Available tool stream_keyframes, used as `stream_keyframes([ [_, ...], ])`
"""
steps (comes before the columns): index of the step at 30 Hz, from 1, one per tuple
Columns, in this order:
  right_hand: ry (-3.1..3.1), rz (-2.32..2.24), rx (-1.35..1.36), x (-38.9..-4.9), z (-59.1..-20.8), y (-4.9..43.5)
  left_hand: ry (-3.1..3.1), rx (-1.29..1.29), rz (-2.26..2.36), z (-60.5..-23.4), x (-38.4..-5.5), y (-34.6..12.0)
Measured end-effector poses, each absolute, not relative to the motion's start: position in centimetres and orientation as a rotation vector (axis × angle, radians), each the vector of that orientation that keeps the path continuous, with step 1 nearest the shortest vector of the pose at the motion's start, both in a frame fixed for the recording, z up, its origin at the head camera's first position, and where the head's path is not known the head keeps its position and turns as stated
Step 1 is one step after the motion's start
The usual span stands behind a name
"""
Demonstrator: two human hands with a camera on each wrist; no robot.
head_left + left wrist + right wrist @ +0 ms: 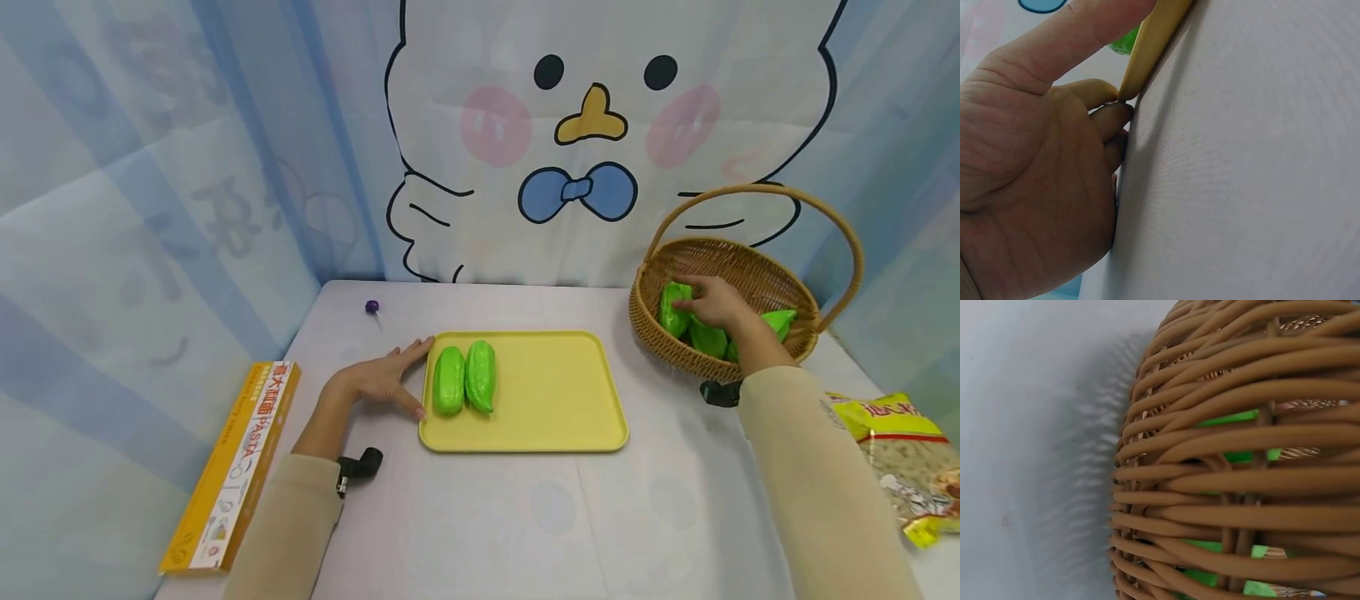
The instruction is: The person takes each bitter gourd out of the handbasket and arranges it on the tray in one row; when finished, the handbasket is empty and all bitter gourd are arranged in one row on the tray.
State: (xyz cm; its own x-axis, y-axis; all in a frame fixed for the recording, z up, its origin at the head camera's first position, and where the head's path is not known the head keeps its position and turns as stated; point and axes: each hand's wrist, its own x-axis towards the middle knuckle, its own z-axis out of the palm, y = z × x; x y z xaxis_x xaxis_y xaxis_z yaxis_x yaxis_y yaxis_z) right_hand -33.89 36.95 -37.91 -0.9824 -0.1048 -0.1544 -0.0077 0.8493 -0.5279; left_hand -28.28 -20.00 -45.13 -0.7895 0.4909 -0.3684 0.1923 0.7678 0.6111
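Note:
In the head view, my left hand point(382, 382) rests at the left edge of a yellow tray point(551, 392), thumb and fingers spread along its rim. The left wrist view shows that thumb point(1079, 37) against the tray's side point(1155, 47). On the tray's left part lie two long, glossy green toy vegetables point(449, 381), side by side. My right hand point(716, 302) reaches into a wicker basket point(671, 354) and pinches a green toy vegetable point(672, 310) near its left wall. More green pieces point(707, 337) lie beneath this hand. In the right wrist view, woven strands point(1260, 444) hide the fingers.
A yellow pasta box point(236, 467) lies at the table's left edge. Behind the tray is a small purple lollipop point(372, 307). A yellow snack bag point(911, 467) lies at the right, beside my sleeve. The basket's tall handle point(757, 190) arches over its opening. A printed curtain point(585, 242) hangs behind.

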Motion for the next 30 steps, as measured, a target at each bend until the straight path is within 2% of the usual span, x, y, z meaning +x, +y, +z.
stream_keyframes([
  [30,2.890,-0.773,-0.117,-34.1,-38.1,35.7,2.440,0.513,0.774,-45.1,-28.1,-19.9],
])
